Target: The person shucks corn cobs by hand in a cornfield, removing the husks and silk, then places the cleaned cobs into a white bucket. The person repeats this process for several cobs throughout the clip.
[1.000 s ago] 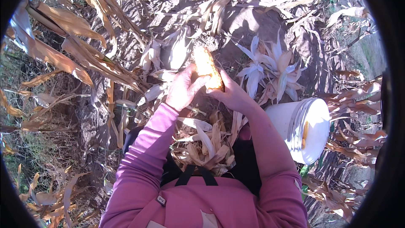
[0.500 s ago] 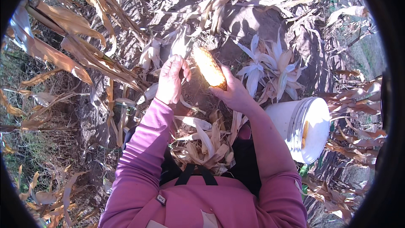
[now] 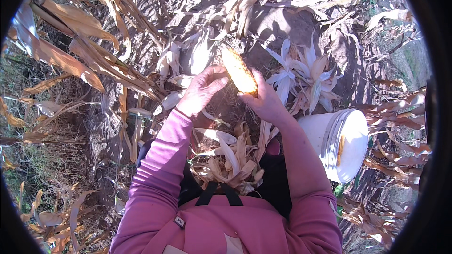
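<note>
An ear of corn [image 3: 239, 71], husked and bright yellow, is held by its lower end in my right hand [image 3: 266, 101]. The ear tilts with its upper end up and to the left, and strong sunlight washes out part of its kernels. Close to its left side is my left hand [image 3: 202, 91], thumb and forefinger apart with nothing visible between them. Whether those fingertips touch the kernels, I cannot tell. Loose dry husks [image 3: 228, 160] are heaped between my legs, below both hands.
A white bucket [image 3: 325, 134] lies tipped at my right, its mouth facing right, with yellow corn [image 3: 341, 148] inside. Peeled-back pale husks [image 3: 308, 77] rest on the soil beyond it. Dry corn stalks [image 3: 94, 51] lean in from the left.
My left hand has moved right toward the ear, its fingers opening from a curled position. My right hand and the ear have shifted slightly right.
</note>
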`<act>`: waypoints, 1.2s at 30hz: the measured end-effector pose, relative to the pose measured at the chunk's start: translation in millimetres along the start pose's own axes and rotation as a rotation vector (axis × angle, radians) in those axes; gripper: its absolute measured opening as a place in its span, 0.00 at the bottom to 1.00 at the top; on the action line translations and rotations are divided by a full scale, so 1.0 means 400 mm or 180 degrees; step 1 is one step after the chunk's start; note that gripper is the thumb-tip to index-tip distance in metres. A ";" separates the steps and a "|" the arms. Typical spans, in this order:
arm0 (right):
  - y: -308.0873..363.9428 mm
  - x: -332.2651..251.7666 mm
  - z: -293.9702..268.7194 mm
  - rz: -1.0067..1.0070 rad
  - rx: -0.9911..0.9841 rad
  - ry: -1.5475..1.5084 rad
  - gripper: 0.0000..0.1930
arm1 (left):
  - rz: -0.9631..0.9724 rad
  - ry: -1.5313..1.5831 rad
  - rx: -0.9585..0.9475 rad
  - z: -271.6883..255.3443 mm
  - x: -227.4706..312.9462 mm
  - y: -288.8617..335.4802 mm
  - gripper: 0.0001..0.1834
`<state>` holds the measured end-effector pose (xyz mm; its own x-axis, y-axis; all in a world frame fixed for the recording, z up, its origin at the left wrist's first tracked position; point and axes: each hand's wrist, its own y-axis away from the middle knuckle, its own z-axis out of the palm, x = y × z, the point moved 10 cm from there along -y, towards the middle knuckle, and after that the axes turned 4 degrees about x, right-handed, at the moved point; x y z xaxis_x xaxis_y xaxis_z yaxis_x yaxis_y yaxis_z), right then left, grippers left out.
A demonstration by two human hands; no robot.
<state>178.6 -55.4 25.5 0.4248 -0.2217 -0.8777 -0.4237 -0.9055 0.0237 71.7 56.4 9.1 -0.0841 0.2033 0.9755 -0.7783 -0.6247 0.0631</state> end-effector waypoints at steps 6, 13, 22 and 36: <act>0.003 -0.018 -0.002 -0.0467 0.0143 0.0287 0.38 | -0.0231 -0.0385 -0.0486 0.042 -0.024 0.012 0.14; 0.010 -0.037 -0.003 -0.0799 0.0261 0.0500 0.36 | -0.0251 -0.0209 -0.0501 0.033 -0.039 0.004 0.09; 0.009 -0.026 -0.020 -0.0758 0.0454 0.0928 0.35 | 0.0292 0.1314 0.0430 -0.061 0.053 0.005 0.09; 0.005 -0.047 -0.022 -0.0688 0.0704 0.1527 0.34 | -0.0113 0.0216 0.0431 0.003 0.010 0.010 0.19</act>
<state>176.8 -56.0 46.2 0.8143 -0.2261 -0.5346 -0.4222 -0.8627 -0.2783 68.9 53.6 13.5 -0.1033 0.2747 0.9560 -0.6908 -0.7113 0.1297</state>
